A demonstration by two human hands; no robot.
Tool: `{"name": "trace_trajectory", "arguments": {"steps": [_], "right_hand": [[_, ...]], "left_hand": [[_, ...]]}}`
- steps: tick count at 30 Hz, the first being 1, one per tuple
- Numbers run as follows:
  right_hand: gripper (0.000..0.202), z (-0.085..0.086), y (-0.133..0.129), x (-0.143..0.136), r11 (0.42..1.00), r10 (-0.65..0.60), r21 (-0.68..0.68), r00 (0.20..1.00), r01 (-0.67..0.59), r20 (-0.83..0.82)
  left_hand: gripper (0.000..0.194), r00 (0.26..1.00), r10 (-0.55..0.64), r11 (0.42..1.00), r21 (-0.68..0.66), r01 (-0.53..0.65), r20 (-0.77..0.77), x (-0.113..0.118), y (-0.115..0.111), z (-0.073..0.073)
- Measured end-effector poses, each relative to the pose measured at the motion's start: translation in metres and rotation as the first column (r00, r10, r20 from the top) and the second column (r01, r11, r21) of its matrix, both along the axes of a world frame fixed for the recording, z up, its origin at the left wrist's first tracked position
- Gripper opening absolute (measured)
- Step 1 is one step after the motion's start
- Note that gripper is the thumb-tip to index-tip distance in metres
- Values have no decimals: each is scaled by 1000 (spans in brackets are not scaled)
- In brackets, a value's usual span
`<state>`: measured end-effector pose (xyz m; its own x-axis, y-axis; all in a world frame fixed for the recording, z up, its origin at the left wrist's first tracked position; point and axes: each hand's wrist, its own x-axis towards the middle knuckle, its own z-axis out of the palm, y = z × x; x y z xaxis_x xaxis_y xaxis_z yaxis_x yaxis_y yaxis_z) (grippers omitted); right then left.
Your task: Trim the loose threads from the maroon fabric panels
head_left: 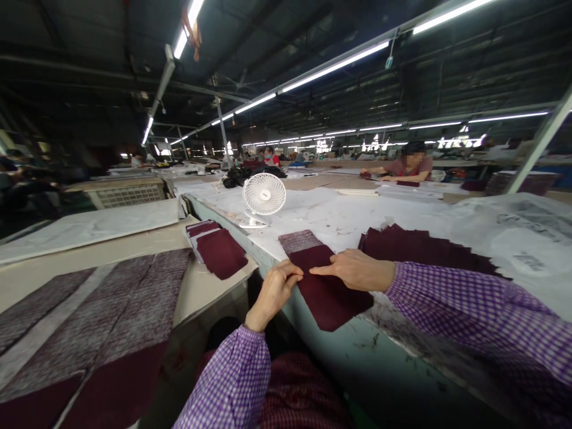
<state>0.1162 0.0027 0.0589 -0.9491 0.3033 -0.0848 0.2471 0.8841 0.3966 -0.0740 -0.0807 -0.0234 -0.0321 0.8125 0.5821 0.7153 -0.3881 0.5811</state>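
A maroon fabric piece [335,304] with a grey flecked knit section [298,241] at its far end lies along the near edge of the white-covered table. At its left edge, my left hand [277,289] pinches the cloth between thumb and fingertips. My right hand [357,270] rests over the same piece, index finger stretched out to the cloth near the left fingertips. Its other fingers look partly curled, and I see nothing held in them. To the right, maroon pieces [420,253] lie fanned in an overlapping row, partly hidden by my right sleeve.
A white fan [263,195] stands beyond the fabric. On the left table lie a small stack of maroon pieces [221,253] and flecked grey-maroon panels [134,298]. Clear plastic sheeting [522,238] covers the right side. A co-worker [411,164] leans over the table farther back.
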Motion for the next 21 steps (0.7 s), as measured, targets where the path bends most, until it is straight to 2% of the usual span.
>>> {"name": "trace_trajectory", "arguments": {"steps": [4, 6, 9, 14, 17, 21], "right_hand": [[63, 6, -4, -6, 1000, -10, 29, 996, 7, 85], [64, 10, -7, -9, 999, 1, 32, 994, -4, 113], [65, 13, -10, -11, 999, 10, 29, 992, -14, 126], [66, 16, -12, -12, 999, -7, 32, 990, 3, 139], [68, 16, -13, -13, 999, 3, 35, 990, -8, 144], [70, 15, -14, -16, 999, 20, 45, 989, -27, 150]], "left_hand": [[15, 997, -17, 1000, 9, 17, 74, -2, -2, -4], [16, 981, 9, 1000, 3, -10, 194, -2, -3, -6], [24, 925, 80, 995, -91, -50, 371, -2, -8, -10], [21, 900, 133, 973, -227, -39, 416, 7, -10, -14], [19, 848, 175, 967, -247, -54, 501, 13, -3, -19], [18, 743, 144, 965, -260, 42, 654, 16, 2, -23]]}}
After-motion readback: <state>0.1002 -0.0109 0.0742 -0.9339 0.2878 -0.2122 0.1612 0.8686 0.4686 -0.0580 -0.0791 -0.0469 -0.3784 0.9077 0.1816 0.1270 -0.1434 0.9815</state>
